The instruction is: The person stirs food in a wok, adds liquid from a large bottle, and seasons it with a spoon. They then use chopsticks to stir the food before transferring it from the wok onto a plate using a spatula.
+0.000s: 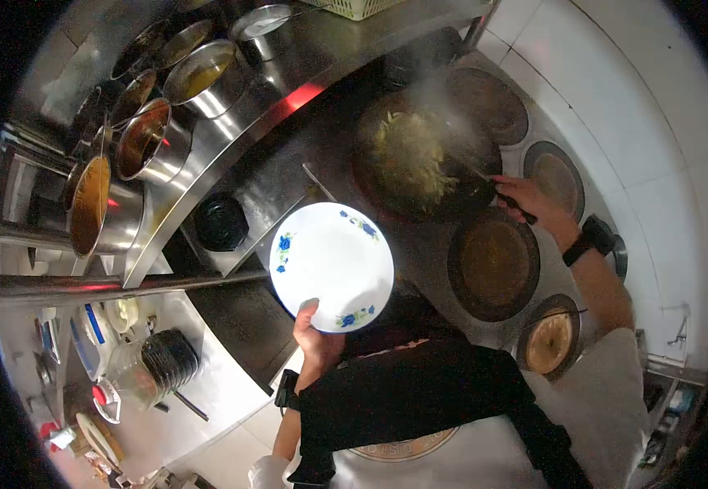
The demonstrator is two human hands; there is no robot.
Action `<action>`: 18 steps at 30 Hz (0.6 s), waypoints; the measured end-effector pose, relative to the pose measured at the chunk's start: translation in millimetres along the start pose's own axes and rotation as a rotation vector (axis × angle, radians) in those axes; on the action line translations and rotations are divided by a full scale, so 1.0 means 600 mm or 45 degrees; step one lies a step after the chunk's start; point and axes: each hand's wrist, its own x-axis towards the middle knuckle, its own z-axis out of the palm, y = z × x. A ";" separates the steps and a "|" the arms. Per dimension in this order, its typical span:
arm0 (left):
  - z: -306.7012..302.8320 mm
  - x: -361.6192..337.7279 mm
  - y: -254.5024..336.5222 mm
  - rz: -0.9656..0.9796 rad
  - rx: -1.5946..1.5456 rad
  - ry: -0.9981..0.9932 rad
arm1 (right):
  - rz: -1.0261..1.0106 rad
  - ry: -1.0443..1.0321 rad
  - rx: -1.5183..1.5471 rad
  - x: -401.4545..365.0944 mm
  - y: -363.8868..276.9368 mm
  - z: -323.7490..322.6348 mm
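Observation:
My left hand [319, 332] grips the lower rim of a round white plate [331, 265] with blue flowers, thumb on top. Nothing lies on the plate, which is held up left of the wok [464, 183]. Inside the wok is a heap of steaming, pale-green shredded food [415, 159]. My right hand [537, 208] is closed around the dark handle of a long cooking utensil [478, 170]. Its shaft slants into the wok; steam and food hide the utensil's head.
Several metal pots of sauces and liquids, one a pot of yellow liquid [205, 79], line the steel shelf [244, 134] at upper left. Other round dark pans [494, 262] sit around the wok. A plastic jug [134, 375] lies lower left. A tiled wall [647, 114] bounds the right.

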 end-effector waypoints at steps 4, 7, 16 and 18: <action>0.002 0.000 -0.004 -0.051 0.027 0.164 | -0.156 -0.157 -0.373 0.003 -0.002 -0.012; 0.009 -0.003 -0.004 -0.081 0.017 0.205 | -0.727 -0.098 -0.909 -0.008 0.013 -0.044; -0.024 0.010 -0.027 0.005 -0.058 0.192 | 0.258 -0.314 -0.457 -0.069 -0.071 -0.139; -0.024 0.009 -0.026 0.013 -0.064 0.196 | 0.335 -0.270 -0.129 -0.047 -0.046 -0.086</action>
